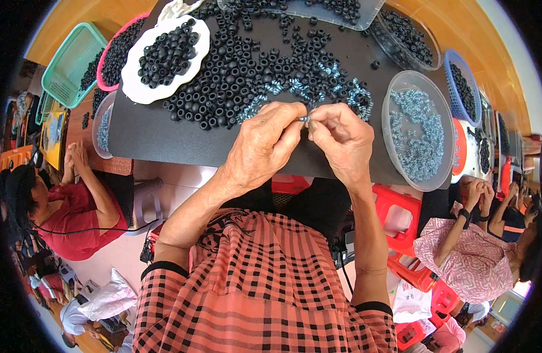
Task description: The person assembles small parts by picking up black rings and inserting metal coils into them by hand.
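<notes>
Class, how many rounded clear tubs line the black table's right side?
2. The blue-coil tub is right of the right hand; the black-bead tub is farther away, at the far right corner of the table. None there looks hidden.

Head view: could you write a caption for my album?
Left hand and right hand meet at a small piece above a dark table strewn with black beads and blue coils.
</notes>
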